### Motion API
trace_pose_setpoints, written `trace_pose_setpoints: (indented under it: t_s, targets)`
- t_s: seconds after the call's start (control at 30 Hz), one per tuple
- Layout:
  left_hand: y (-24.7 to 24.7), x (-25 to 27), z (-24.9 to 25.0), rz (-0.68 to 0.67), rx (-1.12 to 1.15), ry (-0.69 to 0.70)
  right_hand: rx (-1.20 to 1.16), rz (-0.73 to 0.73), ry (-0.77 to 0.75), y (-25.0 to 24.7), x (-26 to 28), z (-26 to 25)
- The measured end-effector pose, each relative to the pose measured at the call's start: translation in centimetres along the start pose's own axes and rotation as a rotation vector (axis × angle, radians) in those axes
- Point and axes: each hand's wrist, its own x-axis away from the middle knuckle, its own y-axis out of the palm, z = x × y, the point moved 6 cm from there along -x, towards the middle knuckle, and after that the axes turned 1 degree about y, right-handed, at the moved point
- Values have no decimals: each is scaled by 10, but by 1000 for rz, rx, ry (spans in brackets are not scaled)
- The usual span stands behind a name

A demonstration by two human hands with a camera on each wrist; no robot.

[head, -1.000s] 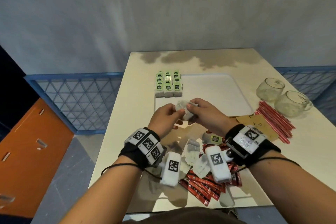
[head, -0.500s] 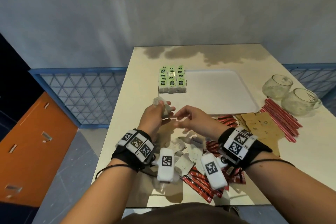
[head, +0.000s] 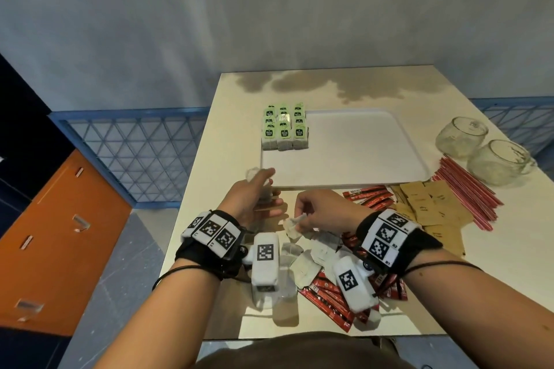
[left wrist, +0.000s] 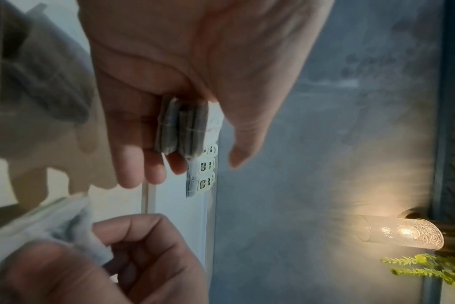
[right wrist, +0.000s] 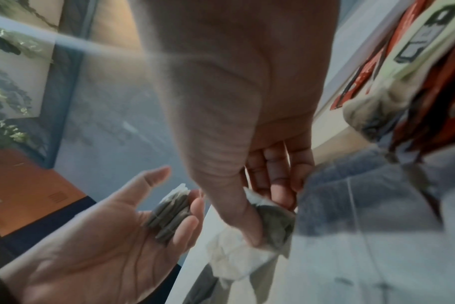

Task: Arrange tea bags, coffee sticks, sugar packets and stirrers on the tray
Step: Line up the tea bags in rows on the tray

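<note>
My left hand [head: 269, 189] hovers palm up just before the tray's near left corner. A small stack of tea bags [left wrist: 185, 127] lies across its fingers, and the thumb is lifted off them. To its right, my right hand [head: 302, 217] reaches down to the loose tea bags [head: 302, 260] and pinches one tea bag [right wrist: 270, 226] between thumb and fingers. The white tray [head: 359, 153] holds rows of green-tagged tea bags [head: 284, 129] in its far left corner. Red coffee sticks [head: 368, 196], brown sugar packets [head: 428, 204] and red stirrers [head: 467, 189] lie off the tray.
Two glass cups [head: 461, 136] [head: 500, 162] stand at the table's right edge beside the stirrers. More coffee sticks [head: 326, 293] lie under my wrists near the front edge. A blue lattice fence [head: 135, 153] and an orange cabinet [head: 60, 234] are to the left of the table.
My hands have come apart. The right hand dropped toward the loose pile and took hold of a tea bag. The left hand kept its bags and lifted its thumb.
</note>
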Motion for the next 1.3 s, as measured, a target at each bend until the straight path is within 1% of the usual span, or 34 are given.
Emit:
trace_pose_setpoints:
  t_s: [0.07,0.17,0.23,0.3,0.4,0.5,0.57,0.63,0.7,0.77,0.83,0.9,0.93,1.03,1.1,1.2,1.3]
  targets:
    - [0,-1,0,22,-27,54,-29,79,9,-8,0,3]
    - [0,-3,-2,65,-105,110,-125,268,31,-25,1,10]
    - [7,-3,-4,55,-141,131,-155,392,39,-36,3,12]
    - [17,-2,-6,24,-157,132,-153,481,29,-43,2,10]
    - [33,-2,-4,-21,-116,152,-121,554,-34,-48,0,-1]
    - [40,-6,1,-16,-52,188,-93,584,-90,-49,-1,-8]
    - [42,-9,6,-12,-19,208,-95,581,-117,-48,-1,-11]
    - [42,-12,11,-10,-9,236,-120,543,-139,-48,-2,-13]
    - [39,-16,16,6,-47,252,-107,484,-151,-48,-6,-15]
    - [32,-22,20,40,-89,233,-124,452,-156,-51,-11,-15]
    - [25,-27,25,65,-139,209,-190,479,-142,-61,-17,-11]
    - [23,-33,30,43,-186,186,-227,515,-121,-72,-25,-7]
    - [24,-34,32,22,-194,174,-237,504,-113,-75,-31,-6]
    - [25,-40,37,-30,-205,153,-227,393,-96,-76,-53,-5]
    - [22,-45,39,-49,-215,129,-266,341,-82,-75,-67,-1]
    - [9,-53,44,-28,-193,94,-317,267,-42,-75,-87,8]
    - [-3,-57,47,1,-81,61,-258,239,32,-79,-108,21]
